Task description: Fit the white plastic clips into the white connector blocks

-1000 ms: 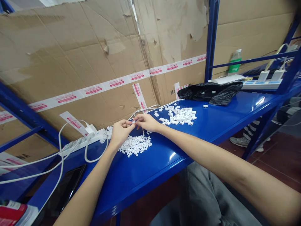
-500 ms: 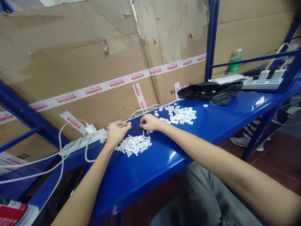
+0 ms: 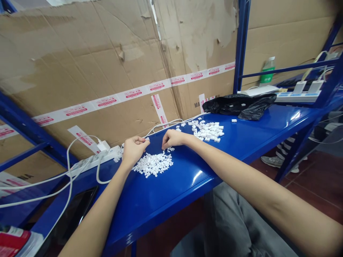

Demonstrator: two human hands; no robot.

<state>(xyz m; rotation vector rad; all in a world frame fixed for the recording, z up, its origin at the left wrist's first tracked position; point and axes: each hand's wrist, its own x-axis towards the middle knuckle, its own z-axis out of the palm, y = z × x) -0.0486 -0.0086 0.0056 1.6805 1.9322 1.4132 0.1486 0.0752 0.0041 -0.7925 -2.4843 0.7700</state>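
I've got my left grip (image 3: 134, 150) pinching a little white block (image 3: 147, 139) between thumb and fingers, over the blue counter (image 3: 171, 207) and just beyond a loose pile of small white pieces (image 3: 154, 165). My right grip (image 3: 173, 138) has its fingers bunched and pointing down at the pile's far edge, but on the head cam I honestly can't tell if they're holding anything. More white blocks (image 3: 210, 131) lie right of that wrist, near a black plastic bag (image 3: 257, 105).
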